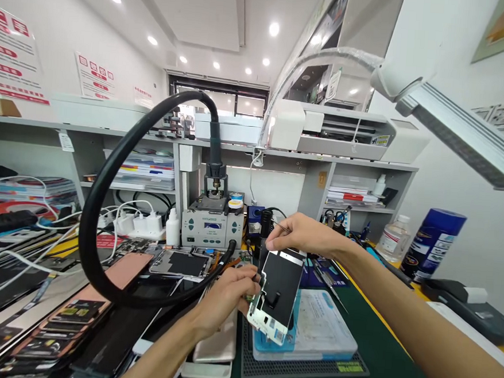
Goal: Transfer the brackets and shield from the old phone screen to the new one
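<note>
While the left hand (231,291) pinches the screen (280,283) by its side and the right hand (292,232) by its top edge, it tilts over the box (329,324); uneven pressure could crack it, and a slip might drop it onto the mat (291,371).

White walls (443,47), red-and-white posters (93,75), round ceiling lights (274,29), grey shelving (312,194), dark-framed window (230,98)

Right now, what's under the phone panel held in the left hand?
Below the phone panel is a pale and blue plastic case on a dark mat. The panel covers part of the case; whatever lies there can't be seen.
</note>
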`<action>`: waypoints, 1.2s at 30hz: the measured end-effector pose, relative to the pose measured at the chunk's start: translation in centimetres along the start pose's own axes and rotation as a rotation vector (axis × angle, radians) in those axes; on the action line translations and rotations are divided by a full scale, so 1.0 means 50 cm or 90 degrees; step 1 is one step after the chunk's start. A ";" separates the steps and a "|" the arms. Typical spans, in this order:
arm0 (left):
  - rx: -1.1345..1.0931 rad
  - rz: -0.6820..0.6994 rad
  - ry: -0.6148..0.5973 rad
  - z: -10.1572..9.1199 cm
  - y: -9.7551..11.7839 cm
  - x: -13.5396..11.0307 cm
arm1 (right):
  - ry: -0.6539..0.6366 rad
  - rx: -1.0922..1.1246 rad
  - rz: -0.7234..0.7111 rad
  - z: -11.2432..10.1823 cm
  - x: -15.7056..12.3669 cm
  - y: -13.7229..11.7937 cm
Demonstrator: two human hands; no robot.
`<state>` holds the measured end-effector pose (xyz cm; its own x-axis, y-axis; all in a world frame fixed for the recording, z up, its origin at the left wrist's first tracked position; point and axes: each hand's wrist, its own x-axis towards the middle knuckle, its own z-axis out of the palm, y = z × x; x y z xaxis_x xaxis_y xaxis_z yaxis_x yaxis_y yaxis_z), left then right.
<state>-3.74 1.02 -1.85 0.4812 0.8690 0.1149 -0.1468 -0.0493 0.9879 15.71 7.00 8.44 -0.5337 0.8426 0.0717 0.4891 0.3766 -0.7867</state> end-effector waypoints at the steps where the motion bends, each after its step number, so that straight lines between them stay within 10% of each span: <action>1: -0.018 -0.006 0.005 0.000 -0.003 0.001 | -0.017 -0.006 -0.001 -0.001 0.010 -0.006; 13: -0.109 -0.016 0.121 0.005 -0.017 0.004 | 0.041 -0.014 0.055 0.011 0.026 -0.035; 24: -0.167 0.000 0.238 -0.003 -0.013 0.008 | 0.329 0.083 0.071 0.017 -0.047 -0.007; 36: -0.118 0.050 0.271 -0.004 -0.017 0.009 | 0.231 0.209 0.093 0.114 -0.078 0.049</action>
<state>-3.58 1.57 -2.65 0.0709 0.9927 0.0972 -0.3390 -0.0677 0.9384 15.09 2.44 2.73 -0.1739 0.9788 0.1084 0.2668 0.1528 -0.9516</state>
